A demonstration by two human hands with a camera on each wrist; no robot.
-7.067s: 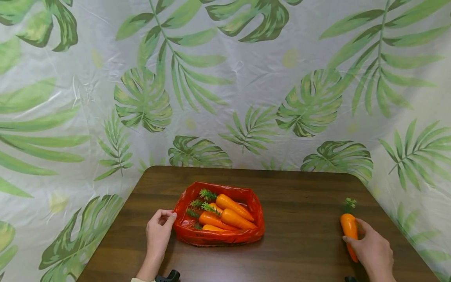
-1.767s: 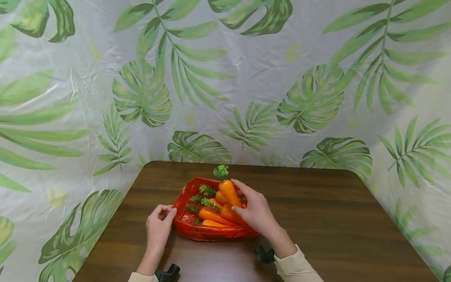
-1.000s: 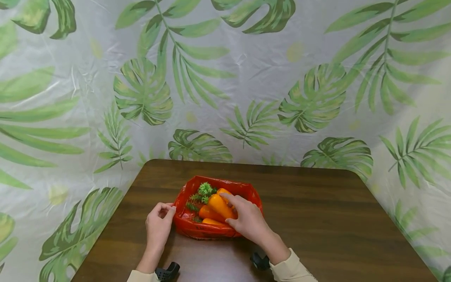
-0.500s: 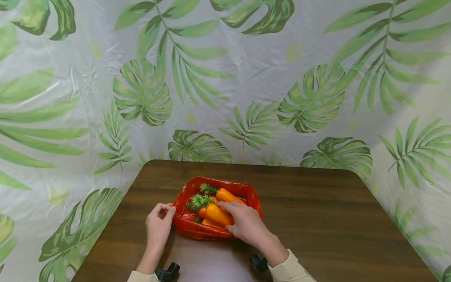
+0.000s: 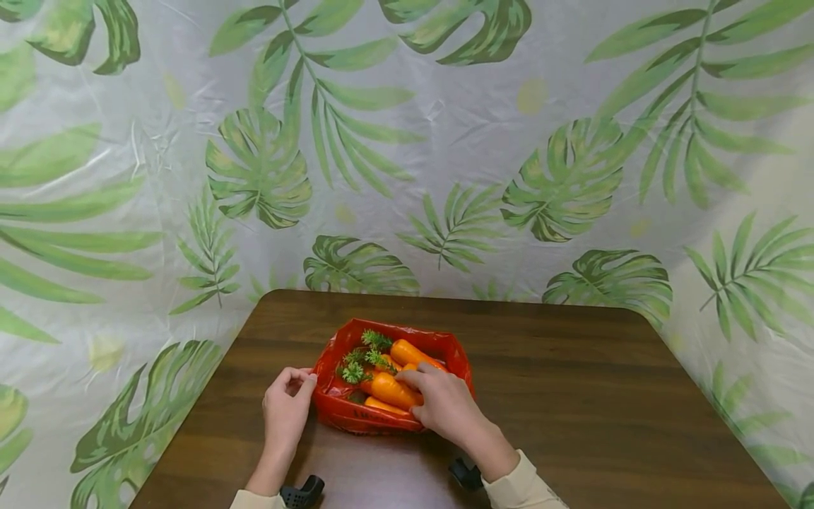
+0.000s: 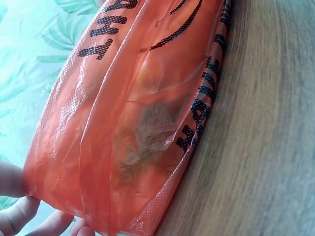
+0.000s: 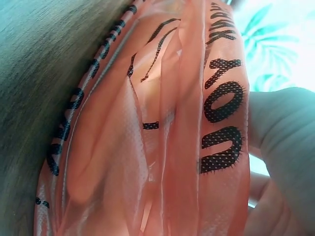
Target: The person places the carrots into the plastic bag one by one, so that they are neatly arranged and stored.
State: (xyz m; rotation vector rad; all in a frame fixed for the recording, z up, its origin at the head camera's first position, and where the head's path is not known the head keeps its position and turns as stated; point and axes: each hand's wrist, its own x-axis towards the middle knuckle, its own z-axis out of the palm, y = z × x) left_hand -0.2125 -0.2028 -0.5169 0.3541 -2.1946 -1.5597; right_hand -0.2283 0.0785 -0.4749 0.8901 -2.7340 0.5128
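Note:
A red plastic bag (image 5: 356,419) lies with its mouth spread wide on the table, several orange carrots with green tops inside. At its left edge, my left hand (image 5: 286,406) pinches the rim between thumb and fingers. The left wrist view has those fingers at a corner of the printed bag (image 6: 142,88). My right hand (image 5: 448,406) reaches in over the front right rim and holds the lower end of a carrot (image 5: 388,390), which lies on the others. In the right wrist view the bag wall (image 7: 123,147) hides the carrot; the thumb (image 7: 288,142) shows outside.
The dark wooden table (image 5: 572,389) extends well to the right of the bag. Behind it hangs a leaf-patterned sheet (image 5: 458,155). Black devices (image 5: 304,493) are worn at both wrists.
My right hand has brought a carrot from the table's right side into the bag, then lowered and turned it so its green top points left. The left hand has stayed on the rim.

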